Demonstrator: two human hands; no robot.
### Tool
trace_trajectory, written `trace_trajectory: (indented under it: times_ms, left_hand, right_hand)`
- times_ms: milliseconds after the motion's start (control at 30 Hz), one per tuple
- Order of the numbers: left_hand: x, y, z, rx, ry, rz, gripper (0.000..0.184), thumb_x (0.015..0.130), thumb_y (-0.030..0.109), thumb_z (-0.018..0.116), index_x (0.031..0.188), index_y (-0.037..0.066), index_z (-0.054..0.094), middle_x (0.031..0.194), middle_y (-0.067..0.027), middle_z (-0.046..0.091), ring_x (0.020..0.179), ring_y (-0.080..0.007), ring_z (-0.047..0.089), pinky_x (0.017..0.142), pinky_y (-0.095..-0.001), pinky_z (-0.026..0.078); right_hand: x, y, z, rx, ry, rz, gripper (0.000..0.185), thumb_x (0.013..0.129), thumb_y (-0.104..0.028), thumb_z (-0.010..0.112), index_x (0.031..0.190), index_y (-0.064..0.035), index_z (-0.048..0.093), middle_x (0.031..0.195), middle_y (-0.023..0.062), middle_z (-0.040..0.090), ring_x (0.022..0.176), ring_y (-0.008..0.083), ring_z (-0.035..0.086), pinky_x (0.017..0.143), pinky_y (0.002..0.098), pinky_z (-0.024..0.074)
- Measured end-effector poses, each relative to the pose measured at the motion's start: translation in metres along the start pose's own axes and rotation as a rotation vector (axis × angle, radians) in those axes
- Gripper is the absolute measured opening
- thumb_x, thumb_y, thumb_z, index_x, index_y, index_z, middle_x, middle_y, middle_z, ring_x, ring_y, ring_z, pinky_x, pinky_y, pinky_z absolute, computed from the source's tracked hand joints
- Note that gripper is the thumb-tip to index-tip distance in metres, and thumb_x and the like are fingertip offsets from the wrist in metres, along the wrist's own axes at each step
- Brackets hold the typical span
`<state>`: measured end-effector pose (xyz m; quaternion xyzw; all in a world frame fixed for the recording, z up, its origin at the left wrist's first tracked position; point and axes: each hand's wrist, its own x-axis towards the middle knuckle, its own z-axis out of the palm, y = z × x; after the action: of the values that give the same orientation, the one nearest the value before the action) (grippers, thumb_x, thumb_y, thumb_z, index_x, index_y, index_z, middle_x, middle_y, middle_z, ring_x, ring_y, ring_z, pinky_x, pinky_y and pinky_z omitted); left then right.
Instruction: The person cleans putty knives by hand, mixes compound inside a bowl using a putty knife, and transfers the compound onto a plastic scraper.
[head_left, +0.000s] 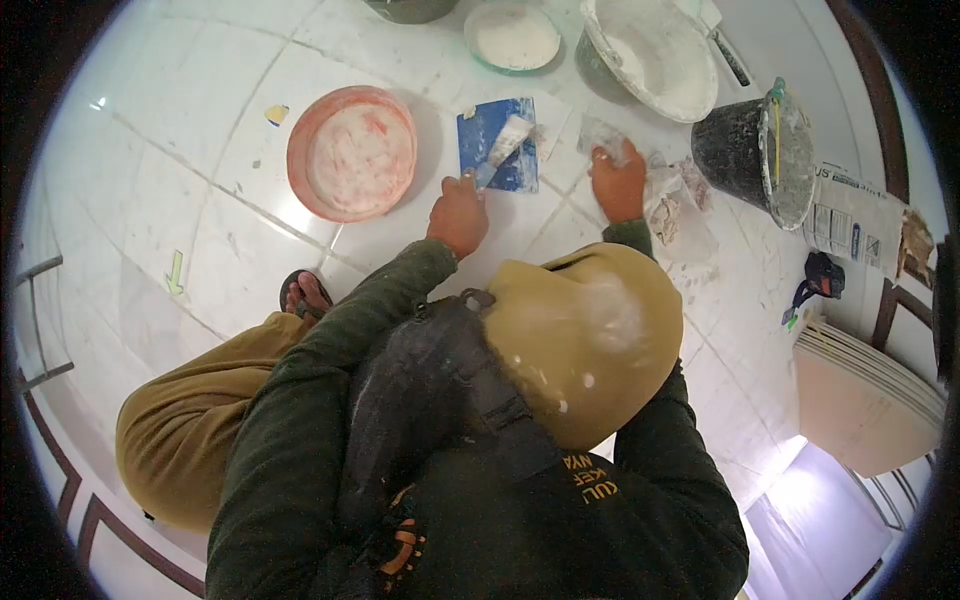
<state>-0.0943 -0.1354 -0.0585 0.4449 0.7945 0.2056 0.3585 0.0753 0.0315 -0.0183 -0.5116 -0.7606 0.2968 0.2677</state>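
My left hand is closed round the handle of a putty knife, whose pale, coated blade lies over a blue board on the tiled floor. To the right, my right hand has its fingertips on a crumpled clear plastic bag; its fingers are bent. Beside that hand is another plastic bag with pale lumps in it. A pink basin coated inside with white material stands left of my left hand.
Behind are a white-filled green bowl and a large white-crusted basin. A black bucket lies tipped at the right, near a printed paper sack and stacked boards. My sandalled foot is at the left.
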Motion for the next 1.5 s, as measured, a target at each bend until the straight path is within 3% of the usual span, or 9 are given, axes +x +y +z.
trace_trajectory:
  times_ms: [167, 367, 567, 667, 900, 1067, 1200, 1333, 1500]
  left_hand:
    - [-0.003, -0.012, 0.014, 0.027, -0.081, -0.072, 0.044, 0.085, 0.022, 0.051, 0.116, -0.007, 0.041, 0.101, -0.0302, 0.052, 0.085, -0.0419, 0.059, 0.076, -0.0473, 0.048]
    - [0.007, -0.018, 0.014, -0.446, -0.352, -0.171, 0.031, 0.082, 0.021, 0.055, 0.096, -0.007, 0.053, 0.072, -0.0191, 0.061, 0.059, -0.0255, 0.062, 0.056, -0.0375, 0.050]
    - [0.012, -0.033, 0.013, -0.288, -0.385, -0.068, 0.029, 0.084, 0.024, 0.053, 0.085, -0.004, 0.059, 0.069, -0.0116, 0.060, 0.056, -0.0184, 0.058, 0.053, -0.0331, 0.049]
    - [0.001, -0.015, -0.005, -0.663, -0.485, -0.293, 0.032, 0.085, 0.026, 0.053, 0.087, -0.005, 0.059, 0.070, -0.0109, 0.062, 0.057, -0.0167, 0.058, 0.053, -0.0326, 0.050]
    - [0.018, -0.080, 0.049, -0.220, -0.400, 0.374, 0.029, 0.085, 0.024, 0.057, 0.090, -0.004, 0.061, 0.073, -0.0118, 0.063, 0.060, -0.0182, 0.060, 0.053, -0.0320, 0.049]
    - [0.016, -0.033, 0.009, -0.381, -0.636, -0.290, 0.023, 0.089, 0.023, 0.050, 0.095, 0.007, 0.065, 0.082, -0.0172, 0.063, 0.073, -0.0308, 0.062, 0.070, -0.0419, 0.050]
    - [0.014, -0.058, 0.025, 0.137, -0.368, 0.420, 0.028, 0.091, 0.026, 0.045, 0.094, 0.008, 0.066, 0.087, -0.0202, 0.061, 0.080, -0.0347, 0.061, 0.078, -0.0452, 0.047]
    - [0.013, -0.053, 0.028, -0.030, -0.639, 0.051, 0.031, 0.091, 0.029, 0.044, 0.094, 0.006, 0.065, 0.086, -0.0195, 0.061, 0.079, -0.0351, 0.061, 0.077, -0.0442, 0.048]
    - [0.022, -0.074, 0.045, -0.240, -0.353, 0.163, 0.039, 0.082, 0.032, 0.062, 0.080, -0.006, 0.061, 0.069, -0.0165, 0.061, 0.054, -0.0260, 0.059, 0.054, -0.0421, 0.049]
  right_hand:
    - [-0.047, -0.018, 0.034, -0.174, -0.218, -0.448, 0.041, 0.062, 0.005, 0.051, 0.102, -0.0020, 0.059, 0.108, 0.0191, 0.051, 0.103, 0.0377, 0.043, 0.091, 0.0442, 0.0332]
    - [-0.084, -0.021, 0.075, -0.318, -0.450, -0.409, 0.048, 0.066, 0.005, 0.049, 0.114, -0.0016, 0.054, 0.107, 0.0158, 0.049, 0.094, 0.0359, 0.045, 0.083, 0.0419, 0.0400]
    - [-0.082, -0.043, 0.084, -0.516, -0.546, -0.325, 0.039, 0.072, -0.002, 0.051, 0.111, 0.0019, 0.051, 0.103, 0.0154, 0.046, 0.093, 0.0336, 0.047, 0.072, 0.0387, 0.0494]
    - [-0.070, -0.040, 0.092, -0.651, -0.522, -0.344, 0.031, 0.076, -0.006, 0.052, 0.106, 0.0015, 0.051, 0.100, 0.0145, 0.046, 0.091, 0.0310, 0.050, 0.068, 0.0356, 0.0519]
    - [-0.068, -0.034, 0.098, -0.674, -0.510, -0.350, 0.021, 0.078, -0.007, 0.052, 0.097, 0.0019, 0.052, 0.097, 0.0160, 0.046, 0.088, 0.0309, 0.051, 0.063, 0.0359, 0.0530]
    - [-0.047, -0.041, 0.098, -0.697, -0.479, -0.354, 0.023, 0.079, -0.005, 0.051, 0.100, 0.0041, 0.051, 0.098, 0.0176, 0.045, 0.089, 0.0326, 0.051, 0.065, 0.0395, 0.0539]
    - [-0.065, -0.036, 0.101, -0.666, -0.565, -0.262, 0.022, 0.081, -0.008, 0.049, 0.101, 0.0034, 0.050, 0.099, 0.0171, 0.045, 0.089, 0.0324, 0.051, 0.066, 0.0399, 0.0543]
    - [-0.038, -0.040, 0.097, -0.680, -0.517, -0.309, 0.029, 0.084, -0.010, 0.046, 0.109, 0.0036, 0.049, 0.100, 0.0170, 0.045, 0.093, 0.0321, 0.050, 0.068, 0.0390, 0.0534]
    - [-0.060, -0.022, 0.107, -0.651, -0.449, -0.358, 0.024, 0.082, -0.009, 0.047, 0.103, 0.0024, 0.050, 0.098, 0.0182, 0.046, 0.089, 0.0325, 0.050, 0.064, 0.0394, 0.0521]
